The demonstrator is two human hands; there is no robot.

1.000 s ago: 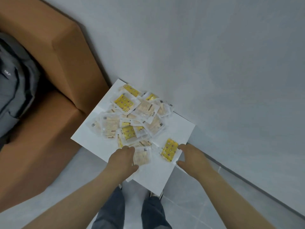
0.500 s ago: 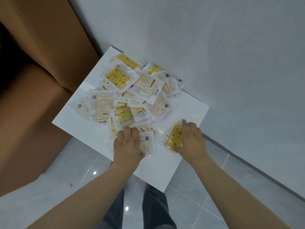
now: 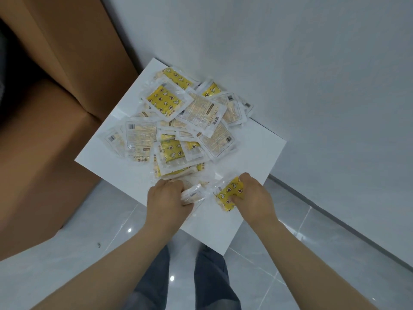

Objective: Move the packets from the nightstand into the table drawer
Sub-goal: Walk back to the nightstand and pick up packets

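My left hand was curled over the near edge of the heap, its fingers closed round a clear plastic packet with pale contents and bunching it against the palm. How many packets that hand had gathered, I could not tell, since the fingers hid the underside. My right hand pinched a yellow packet printed with small moons and stars, thumb on its face and fingers wrapped over its far edge, so that the film crinkled between them. The two held packets lay just beside each other, close to the front of the flat white top of the nightstand.

The rest of the loose pile of clear and yellow sachets was spread across the middle and back of that top, overlapping one another, some showing barcodes. One yellow packet lay on top towards the back left, another sat half buried at the centre.

The nightstand stood against a plain pale grey wall. A brown upholstered piece of furniture rose to its left, touching or nearly touching its corner. Below were glossy grey floor tiles and my legs in grey trousers.
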